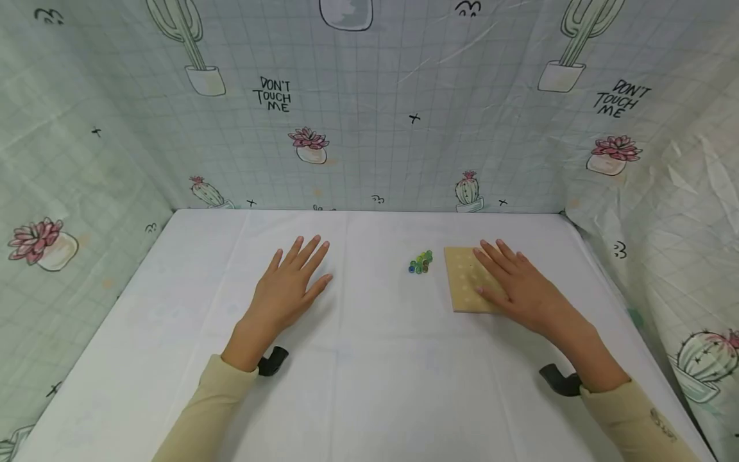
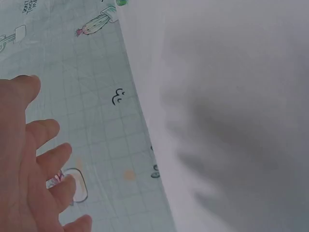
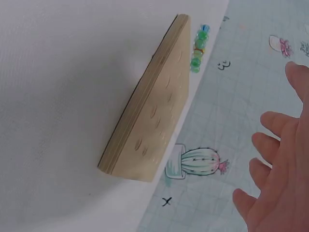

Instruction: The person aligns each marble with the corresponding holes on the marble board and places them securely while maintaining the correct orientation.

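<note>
On the white worktop (image 1: 369, 385), walled in by cactus-print cloth (image 1: 404, 128), we see both hands lying flat. The left hand (image 1: 287, 290) rests palm down on bare cloth, fingers straight and spread, holding nothing; its grip is open, and the left wrist view shows the same loose, extended fingers (image 2: 46, 133). The right hand (image 1: 519, 285) lies over the near right part of a wooden peg board (image 1: 464, 273), fingers straight, pressing or resting on its dimpled top rather than curling round it, so that grip is open too. The board sits flat right of centre, and the right wrist view shows its thick edge and rows of shallow dimples (image 3: 159, 111). Just beside its left edge, not quite touching as far as we can tell, lies a small cluster of glass marbles (image 1: 421, 262), green and blue.

We judge the main risk to be the marbles: they are round, loose and on smooth cloth, so any nudge of the board to the left, or a careless sweep of either hand, could scatter them across the worktop or off its edge. The dimples look shallow, so a tilted board would likely shed any marble placed in it.
</note>
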`<state>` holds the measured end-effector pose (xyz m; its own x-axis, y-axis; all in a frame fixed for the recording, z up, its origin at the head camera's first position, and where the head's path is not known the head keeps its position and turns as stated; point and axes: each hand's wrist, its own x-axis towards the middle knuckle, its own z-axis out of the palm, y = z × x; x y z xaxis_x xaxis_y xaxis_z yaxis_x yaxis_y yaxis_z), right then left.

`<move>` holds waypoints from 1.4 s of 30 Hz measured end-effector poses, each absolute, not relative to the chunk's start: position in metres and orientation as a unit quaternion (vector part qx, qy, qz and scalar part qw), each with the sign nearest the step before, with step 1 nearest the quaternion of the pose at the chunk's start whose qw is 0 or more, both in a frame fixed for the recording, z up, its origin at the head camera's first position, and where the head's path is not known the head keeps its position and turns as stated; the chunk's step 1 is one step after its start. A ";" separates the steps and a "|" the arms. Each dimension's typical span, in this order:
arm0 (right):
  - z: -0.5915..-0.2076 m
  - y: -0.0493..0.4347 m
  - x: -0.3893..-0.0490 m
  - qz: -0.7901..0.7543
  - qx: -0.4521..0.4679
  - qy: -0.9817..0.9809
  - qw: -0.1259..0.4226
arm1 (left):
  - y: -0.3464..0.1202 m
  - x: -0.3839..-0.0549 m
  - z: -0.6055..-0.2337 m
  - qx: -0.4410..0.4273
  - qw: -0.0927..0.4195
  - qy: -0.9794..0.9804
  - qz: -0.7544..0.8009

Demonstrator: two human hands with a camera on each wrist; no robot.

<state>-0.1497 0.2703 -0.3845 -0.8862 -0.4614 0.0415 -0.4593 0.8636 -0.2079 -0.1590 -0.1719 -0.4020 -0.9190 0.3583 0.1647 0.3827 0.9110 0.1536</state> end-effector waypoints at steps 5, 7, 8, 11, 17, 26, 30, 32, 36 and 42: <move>-0.390 0.278 -0.157 -0.133 -0.223 0.965 0.015 | -0.159 -0.167 -0.400 -0.206 0.064 -0.972 -0.097; -0.392 0.282 -0.160 -0.151 -0.215 0.964 0.026 | -0.153 -0.171 -0.400 -0.212 0.061 -0.970 -0.098; -0.392 0.283 -0.162 -0.161 -0.211 0.964 0.034 | -0.150 -0.172 -0.400 -0.216 0.059 -0.969 -0.101; -0.393 0.288 -0.165 -0.183 -0.197 0.962 0.045 | -0.139 -0.177 -0.400 -0.230 0.058 -0.965 -0.114; -0.394 0.300 -0.173 -0.198 -0.179 0.962 0.049 | -0.115 -0.186 -0.399 -0.263 0.061 -0.950 -0.156; -0.397 0.323 -0.192 -0.205 -0.147 0.965 0.065 | -0.083 -0.192 -0.397 -0.287 0.045 -0.932 -0.215; -0.400 0.331 -0.199 -0.210 -0.136 0.965 0.080 | -0.070 -0.199 -0.399 -0.299 0.041 -0.926 -0.225; -0.402 0.334 -0.202 -0.213 -0.132 0.964 0.086 | -0.064 -0.204 -0.401 -0.299 0.037 -0.924 -0.235; -0.409 0.339 -0.204 -0.220 -0.134 0.961 0.100 | -0.054 -0.214 -0.408 -0.298 0.024 -0.913 -0.276; -0.420 0.347 -0.206 -0.226 -0.137 0.957 0.117 | -0.041 -0.227 -0.419 -0.286 -0.010 -0.904 -0.317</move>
